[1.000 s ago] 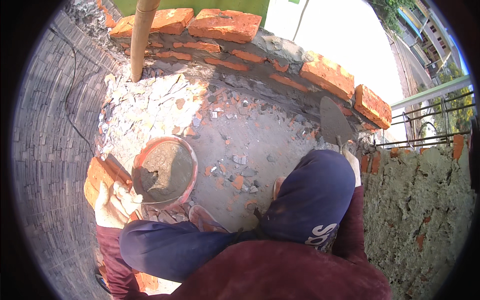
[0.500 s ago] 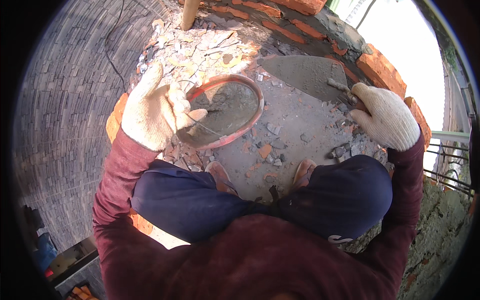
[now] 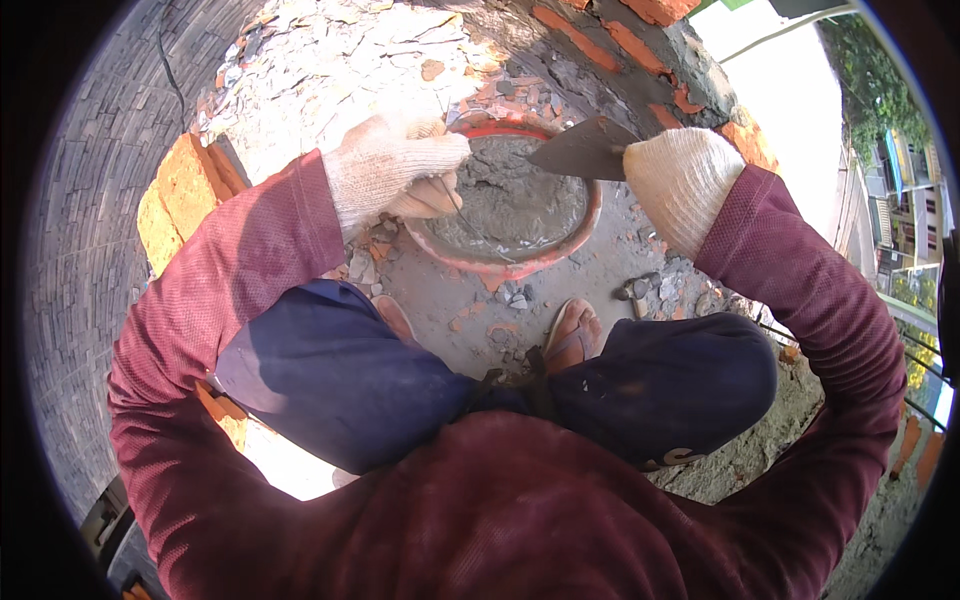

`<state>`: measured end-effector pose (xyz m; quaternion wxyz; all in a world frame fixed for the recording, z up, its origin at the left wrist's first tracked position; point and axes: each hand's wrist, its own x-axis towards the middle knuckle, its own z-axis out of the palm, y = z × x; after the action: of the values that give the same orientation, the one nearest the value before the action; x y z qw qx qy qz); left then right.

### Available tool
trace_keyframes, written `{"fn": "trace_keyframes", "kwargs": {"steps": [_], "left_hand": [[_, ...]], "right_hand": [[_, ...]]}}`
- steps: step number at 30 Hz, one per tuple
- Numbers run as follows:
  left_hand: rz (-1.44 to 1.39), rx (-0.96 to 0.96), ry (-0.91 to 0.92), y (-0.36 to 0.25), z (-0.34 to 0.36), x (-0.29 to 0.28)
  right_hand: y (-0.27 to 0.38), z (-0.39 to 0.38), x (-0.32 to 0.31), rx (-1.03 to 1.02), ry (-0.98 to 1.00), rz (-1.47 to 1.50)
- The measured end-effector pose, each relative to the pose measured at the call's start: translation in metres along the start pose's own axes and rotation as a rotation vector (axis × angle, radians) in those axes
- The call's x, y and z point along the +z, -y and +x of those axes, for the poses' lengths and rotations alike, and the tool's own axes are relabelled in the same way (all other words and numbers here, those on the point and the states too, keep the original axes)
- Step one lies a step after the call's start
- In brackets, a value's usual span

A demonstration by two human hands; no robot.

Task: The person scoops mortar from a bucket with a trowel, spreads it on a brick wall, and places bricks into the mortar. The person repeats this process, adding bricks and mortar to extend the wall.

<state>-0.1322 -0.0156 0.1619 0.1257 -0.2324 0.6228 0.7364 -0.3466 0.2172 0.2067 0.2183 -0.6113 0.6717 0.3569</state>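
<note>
My left hand (image 3: pixel 395 168), in a cream knitted glove, is closed on the thin wire handle (image 3: pixel 454 198) of a round orange-red bucket (image 3: pixel 597 212) at its left side. Wet grey mortar (image 3: pixel 520 200) fills much of the bucket, its surface lumpy. In the other glove, my right hand (image 3: pixel 682 185) grips a trowel, whose handle is hidden inside the fist. The trowel's grey pointed blade (image 3: pixel 590 150) reaches left over the bucket's right rim, above the mortar. Whether the blade touches the mortar, I cannot tell.
Part-built brickwork (image 3: pixel 635 48) with mortar joints rises at the far right. Loose bricks (image 3: pixel 185 195) stand at the left edge, beside a grey patterned surface. Broken chips (image 3: pixel 330 60) cover the ground beyond the bucket. My sandalled feet (image 3: pixel 575 330) are just nearer than it.
The trowel has swung left from beside the brickwork to over the bucket. The bucket now sits further right in view, more upright, with my left hand still on its handle.
</note>
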Motion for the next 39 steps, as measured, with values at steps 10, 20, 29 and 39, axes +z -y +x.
{"fn": "trace_keyframes", "kwargs": {"steps": [10,20,29,39], "left_hand": [[0.674,0.168,-0.046,0.005,-0.014,-0.034],[0.661,0.141,-0.010,0.007,-0.009,-0.039],[0.710,-0.011,-0.082,0.008,-0.020,-0.044],[0.771,0.114,-0.131,-0.007,-0.021,-0.036]], "right_hand": [[0.012,0.068,0.017,0.008,0.129,0.475],[0.020,0.073,0.050,-0.157,0.051,0.776],[0.018,0.055,0.067,-0.239,-0.123,0.883],[-0.031,0.012,0.118,-0.425,-0.278,1.098]]}}
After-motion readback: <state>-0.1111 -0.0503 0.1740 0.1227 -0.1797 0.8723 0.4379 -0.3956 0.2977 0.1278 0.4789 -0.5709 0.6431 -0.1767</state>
